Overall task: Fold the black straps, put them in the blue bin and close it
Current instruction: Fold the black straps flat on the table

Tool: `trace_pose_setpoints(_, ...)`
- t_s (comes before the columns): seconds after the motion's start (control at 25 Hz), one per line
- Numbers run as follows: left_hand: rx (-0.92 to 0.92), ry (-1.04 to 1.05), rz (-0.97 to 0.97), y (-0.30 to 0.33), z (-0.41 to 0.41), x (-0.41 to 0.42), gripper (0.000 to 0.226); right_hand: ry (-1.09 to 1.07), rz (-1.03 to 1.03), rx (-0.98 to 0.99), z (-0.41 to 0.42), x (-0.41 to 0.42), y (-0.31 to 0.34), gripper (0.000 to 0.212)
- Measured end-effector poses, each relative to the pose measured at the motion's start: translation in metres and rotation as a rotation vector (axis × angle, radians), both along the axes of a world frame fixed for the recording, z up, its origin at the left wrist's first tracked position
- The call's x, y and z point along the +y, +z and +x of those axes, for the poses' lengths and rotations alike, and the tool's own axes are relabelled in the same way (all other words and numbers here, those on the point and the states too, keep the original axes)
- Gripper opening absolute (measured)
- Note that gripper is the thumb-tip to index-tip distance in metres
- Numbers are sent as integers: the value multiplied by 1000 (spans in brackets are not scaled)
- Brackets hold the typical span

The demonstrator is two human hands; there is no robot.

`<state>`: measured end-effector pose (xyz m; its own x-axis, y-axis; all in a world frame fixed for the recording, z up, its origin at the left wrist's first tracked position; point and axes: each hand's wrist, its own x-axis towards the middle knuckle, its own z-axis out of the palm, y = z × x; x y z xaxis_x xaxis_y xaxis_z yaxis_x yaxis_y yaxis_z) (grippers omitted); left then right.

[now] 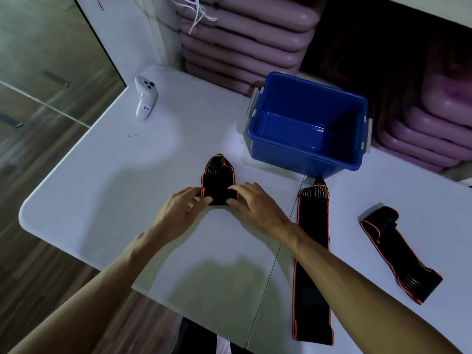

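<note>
A dim room with stacked pink mats [240, 44] behind a white surface [107, 190] that fills most of the view. At its far side stands the blue bin [306, 149], open and empty, no lid in sight. Right of centre a long strap [313, 264] lies flat and unfolded; further right a second strap [398, 254] lies loosely doubled. Between the hands sits the folded strap [218, 183], just beside the bin. The left hand [181, 213] pinches its near left corner; the right hand [251, 203] rests fingers pressed on its near right edge. To fold well, I would keep the orange edges aligned and press the crease flat before lifting. A white controller [145, 99] lies far left, a small pin [133, 135] nearer
</note>
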<state>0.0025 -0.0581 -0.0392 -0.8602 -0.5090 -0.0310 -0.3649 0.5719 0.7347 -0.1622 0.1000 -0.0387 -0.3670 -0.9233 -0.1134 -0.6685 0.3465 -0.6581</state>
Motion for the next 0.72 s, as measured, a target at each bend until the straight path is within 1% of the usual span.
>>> trace_pose_setpoints(0.08,-65,179,141,5,-10,-3,31,-81,23,-142,-2,-12,6,38)
trace_pose_setpoints(0.12,-101,275,188,6,-17,-3,27,-131,20,-198,-2,-18,8,36)
trace_pose_setpoints(0.2,-167,403,227,5,-30,-4,34,-231,3,-247,0,-28,11,33)
trace_pose_setpoints(0.24,-207,431,224,6,-36,-5,40,-278,-3,-267,1,-32,9,34)
trace_pose_setpoints(0.28,-240,445,220,6,-41,-7,46,-320,-11,-295,1,-34,9,39)
trace_pose_setpoints(0.36,-268,422,219,5,-48,-12,50,-389,-8,-344,-1,-42,7,54)
trace_pose_setpoints(0.4,-264,380,222,2,-51,-16,47,-398,15,-341,-5,-46,6,51)
trace_pose_setpoints(0.48,-222,307,292,1,-54,-22,35,-370,64,-321,-9,-50,6,36)
trace_pose_setpoints(0.52,-188,292,361,2,-54,-24,29,-368,72,-351,-9,-49,7,32)
trace_pose_setpoints(0.6,-114,258,469,6,-52,-25,22,-389,60,-437,-8,-40,10,31)
trace_pose_setpoints(0.68,-53,195,435,10,-52,-21,23,-413,6,-460,-6,-26,13,29)
trace_pose_setpoints(0.72,-23,162,398,13,-53,-17,29,-430,-37,-461,-6,-19,14,27)
